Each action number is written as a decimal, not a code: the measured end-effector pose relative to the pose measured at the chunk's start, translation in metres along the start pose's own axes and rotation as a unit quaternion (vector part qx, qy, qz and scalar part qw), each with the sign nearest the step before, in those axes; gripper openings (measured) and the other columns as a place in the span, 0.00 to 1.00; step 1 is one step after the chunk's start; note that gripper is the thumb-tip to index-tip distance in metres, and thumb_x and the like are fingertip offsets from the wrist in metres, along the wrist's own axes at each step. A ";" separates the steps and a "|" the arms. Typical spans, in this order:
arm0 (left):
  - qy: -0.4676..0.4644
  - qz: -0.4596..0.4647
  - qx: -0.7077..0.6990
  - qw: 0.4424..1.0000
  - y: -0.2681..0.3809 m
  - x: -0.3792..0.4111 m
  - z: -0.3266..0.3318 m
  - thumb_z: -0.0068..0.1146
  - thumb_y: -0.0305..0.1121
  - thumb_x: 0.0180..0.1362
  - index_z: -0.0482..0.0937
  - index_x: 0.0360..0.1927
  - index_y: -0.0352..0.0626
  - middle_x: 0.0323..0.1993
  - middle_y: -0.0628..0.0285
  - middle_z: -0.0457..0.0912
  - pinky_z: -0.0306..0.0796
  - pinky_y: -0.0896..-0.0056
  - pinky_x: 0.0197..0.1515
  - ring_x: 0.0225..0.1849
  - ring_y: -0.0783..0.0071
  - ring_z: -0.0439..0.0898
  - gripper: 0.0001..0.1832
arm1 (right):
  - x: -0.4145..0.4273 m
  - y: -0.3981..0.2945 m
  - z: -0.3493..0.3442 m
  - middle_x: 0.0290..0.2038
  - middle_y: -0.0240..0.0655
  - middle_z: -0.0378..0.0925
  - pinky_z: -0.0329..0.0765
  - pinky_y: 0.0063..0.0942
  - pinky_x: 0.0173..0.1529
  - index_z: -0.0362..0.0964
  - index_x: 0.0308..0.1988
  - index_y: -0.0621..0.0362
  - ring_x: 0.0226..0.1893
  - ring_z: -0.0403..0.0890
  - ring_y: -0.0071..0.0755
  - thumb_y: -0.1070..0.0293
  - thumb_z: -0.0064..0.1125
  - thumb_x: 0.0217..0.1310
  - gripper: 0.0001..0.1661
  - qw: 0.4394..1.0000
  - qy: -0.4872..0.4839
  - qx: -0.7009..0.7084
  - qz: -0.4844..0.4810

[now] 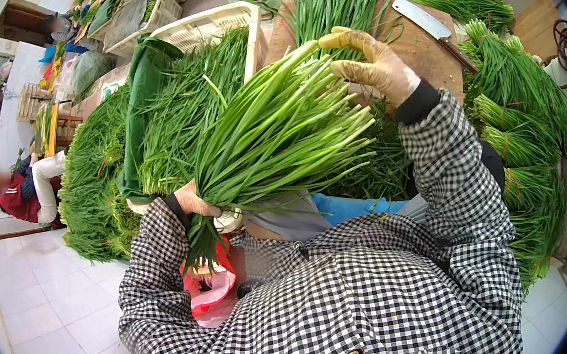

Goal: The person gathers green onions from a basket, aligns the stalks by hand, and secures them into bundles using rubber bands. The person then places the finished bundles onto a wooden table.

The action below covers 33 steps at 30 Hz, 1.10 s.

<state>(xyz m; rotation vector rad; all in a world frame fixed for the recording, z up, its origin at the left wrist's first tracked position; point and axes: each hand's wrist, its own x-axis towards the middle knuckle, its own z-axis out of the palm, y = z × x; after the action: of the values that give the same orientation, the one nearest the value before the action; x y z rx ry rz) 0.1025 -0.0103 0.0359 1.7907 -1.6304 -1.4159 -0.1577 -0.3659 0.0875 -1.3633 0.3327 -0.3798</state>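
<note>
My left hand (194,199) grips a loose bunch of garlic chives (277,129) near its leafy end, and some leaf tips hang below the fist. The pale stem ends fan out towards the upper right. Close to those ends is my right hand (373,65), in a stained thin glove, with fingers and thumb apart; the fingertips are beside the uppermost stems. Behind it, more chives (336,6) lie on a wooden board (421,59). A cleaver (424,19) rests on the board's right part, its wooden handle pointing towards me.
At the left stands a white plastic crate (254,36) of chives with green cloth (134,127) along its side. Tied bundles (518,141) are stacked at right, more chives (95,175) at left. A red plastic bag (213,293) is by my lap. Another person (22,190) sits far left.
</note>
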 end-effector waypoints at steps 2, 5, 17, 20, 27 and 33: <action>-0.001 0.032 0.089 0.996 0.001 0.002 -0.004 0.68 0.28 0.29 0.75 0.54 0.42 0.49 0.56 0.79 0.67 0.66 0.57 0.51 0.61 0.75 0.38 | 0.012 0.007 -0.013 0.53 0.38 0.73 0.77 0.16 0.23 0.69 0.54 0.61 0.28 0.80 0.22 0.57 0.65 0.55 0.30 0.991 -0.090 0.083 0.047; 0.017 0.017 0.033 0.999 -0.018 0.005 -0.001 0.70 0.28 0.27 0.75 0.54 0.43 0.50 0.57 0.78 0.64 0.65 0.60 0.52 0.59 0.74 0.40 | 0.026 0.021 -0.040 0.53 0.40 0.74 0.79 0.18 0.37 0.67 0.56 0.63 0.37 0.81 0.25 0.58 0.63 0.57 0.31 0.960 -0.201 0.175 0.088; -0.021 0.114 0.056 0.992 -0.027 0.008 0.010 0.64 0.26 0.29 0.75 0.53 0.40 0.44 0.57 0.80 0.71 0.64 0.49 0.44 0.63 0.76 0.38 | 0.032 0.031 -0.051 0.40 0.39 0.80 0.72 0.31 0.54 0.76 0.44 0.65 0.42 0.77 0.31 0.48 0.54 0.62 0.28 0.980 0.086 -0.174 -0.038; -0.045 0.087 0.023 0.995 -0.039 0.002 0.012 0.64 0.25 0.29 0.75 0.53 0.40 0.44 0.57 0.80 0.71 0.65 0.48 0.43 0.63 0.76 0.37 | 0.025 0.024 -0.063 0.35 0.33 0.80 0.67 0.40 0.59 0.75 0.45 0.62 0.42 0.77 0.33 0.38 0.53 0.59 0.34 0.997 -0.039 -0.067 -0.013; -0.048 0.096 0.073 0.992 -0.038 0.003 0.011 0.67 0.29 0.31 0.74 0.54 0.40 0.50 0.54 0.76 0.68 0.61 0.53 0.49 0.57 0.74 0.38 | 0.031 0.022 0.007 0.49 0.44 0.77 0.72 0.28 0.56 0.73 0.50 0.66 0.50 0.77 0.38 0.66 0.60 0.60 0.21 0.997 -0.029 -0.070 -0.015; -0.045 0.105 0.107 0.988 -0.051 0.000 0.010 0.71 0.33 0.29 0.72 0.58 0.41 0.57 0.51 0.72 0.64 0.58 0.60 0.56 0.52 0.71 0.44 | 0.027 0.033 -0.063 0.38 0.38 0.80 0.71 0.33 0.55 0.77 0.39 0.62 0.37 0.77 0.28 0.55 0.54 0.64 0.19 0.999 0.032 -0.035 0.020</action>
<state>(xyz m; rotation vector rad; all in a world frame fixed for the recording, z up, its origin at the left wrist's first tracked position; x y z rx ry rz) 0.1225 0.0084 -0.0089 1.6243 -2.0181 -1.2848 -0.1593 -0.4282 0.0439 -1.4133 0.4293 -0.3815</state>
